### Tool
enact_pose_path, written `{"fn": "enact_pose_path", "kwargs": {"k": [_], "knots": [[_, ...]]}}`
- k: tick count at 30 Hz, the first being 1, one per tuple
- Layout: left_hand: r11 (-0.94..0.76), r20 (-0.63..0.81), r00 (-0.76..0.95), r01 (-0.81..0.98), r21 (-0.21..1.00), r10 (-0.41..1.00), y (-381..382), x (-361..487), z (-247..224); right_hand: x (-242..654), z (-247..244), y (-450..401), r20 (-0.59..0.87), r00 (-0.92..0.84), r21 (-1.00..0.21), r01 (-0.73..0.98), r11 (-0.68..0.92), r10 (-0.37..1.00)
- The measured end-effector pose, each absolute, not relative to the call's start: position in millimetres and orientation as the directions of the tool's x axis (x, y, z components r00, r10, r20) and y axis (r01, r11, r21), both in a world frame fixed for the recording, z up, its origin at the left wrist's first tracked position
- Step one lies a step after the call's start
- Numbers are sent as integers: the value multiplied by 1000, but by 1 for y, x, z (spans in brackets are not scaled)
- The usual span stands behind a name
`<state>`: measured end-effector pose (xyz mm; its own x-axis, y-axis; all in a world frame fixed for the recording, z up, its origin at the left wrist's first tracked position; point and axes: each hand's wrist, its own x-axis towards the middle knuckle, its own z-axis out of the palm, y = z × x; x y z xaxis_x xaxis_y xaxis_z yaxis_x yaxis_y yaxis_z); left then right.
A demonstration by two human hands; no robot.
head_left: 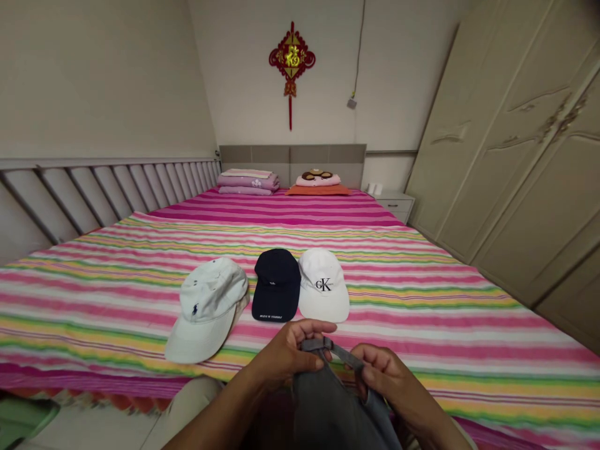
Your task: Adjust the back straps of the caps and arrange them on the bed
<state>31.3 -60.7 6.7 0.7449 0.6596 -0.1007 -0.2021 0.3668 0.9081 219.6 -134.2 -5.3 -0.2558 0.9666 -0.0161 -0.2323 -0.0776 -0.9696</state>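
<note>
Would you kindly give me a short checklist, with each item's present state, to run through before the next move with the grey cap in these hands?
1. The grey fabric cap is gripped by both the left hand and the right hand: ok.
2. The narrow grey back strap is in view at the top of the cap: ok.
3. The strap's fastening is closed: cannot tell from this view.
4. The cap's peak is visible: not ok, it is out of sight below the hands.
5. The pale cap with navy logo, navy cap and white cap with black CK lettering lie in a row on the striped bedspread: ok.
6. The left hand is clear of the white cap's brim: cannot tell, they look very close.
</note>
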Motion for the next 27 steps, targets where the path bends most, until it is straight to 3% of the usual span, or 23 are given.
{"fn": "enact_pose_path", "kwargs": {"k": [2, 7, 10, 14, 18, 22, 27], "knots": [[395, -90, 777, -214, 893, 623, -65, 32, 9, 216, -3, -133, -36, -204, -980, -185, -74, 978], [484, -38, 786, -340, 806, 616, -72, 35, 9, 208, -1, -135, -61, -130, -932, -347, -103, 990], [503, -113, 774, -285, 816, 623, -74, 37, 9, 206, 0, -135, -62, -86, -933, -348, -88, 994], [543, -262, 754, -146, 827, 602, -77, 40, 11, 207, -1, -132, -33, -29, -977, -210, -38, 999], [589, -354, 696, -123, 799, 625, -79, 43, 8, 205, 1, -132, -50, 24, -979, -200, -44, 998], [566, -372, 626, -136, 813, 685, -78, 47, 1, 201, 3, -135, -58, 17, -972, -230, -52, 998], [558, -333, 669, -148, 816, 664, -78, 47, -1, 201, 2, -135, -49, 32, -977, -209, -41, 998]]}}
